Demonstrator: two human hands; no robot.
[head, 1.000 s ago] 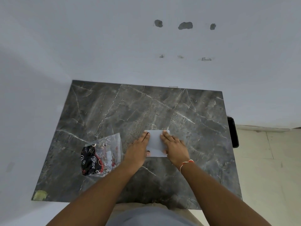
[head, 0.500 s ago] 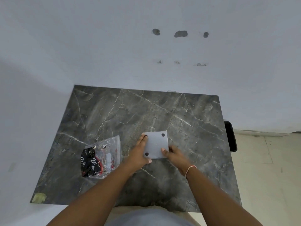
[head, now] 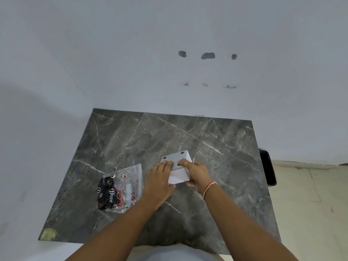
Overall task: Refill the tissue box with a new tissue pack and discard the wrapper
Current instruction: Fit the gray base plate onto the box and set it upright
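Observation:
A small white tissue box (head: 178, 176) is tilted up over the dark marble table (head: 216, 147), its grey underside with round black feet facing up and away. My left hand (head: 160, 179) grips its left side, fingers on the grey base. My right hand (head: 195, 172), with a thread bracelet at the wrist, grips its right side. Left of the hands lies an open clear plastic wrapper (head: 120, 187) with black and red print. Whether it holds tissues I cannot tell.
The table stands against a pale wall with chipped spots. A black object (head: 267, 166) sits by the table's right edge over a tiled floor. A scrap of yellowish tape (head: 48, 233) marks the front left corner.
The box lay flat under both hands a second ago. It has since been lifted and tipped so its grey base with black feet shows, and both hands now grip its sides.

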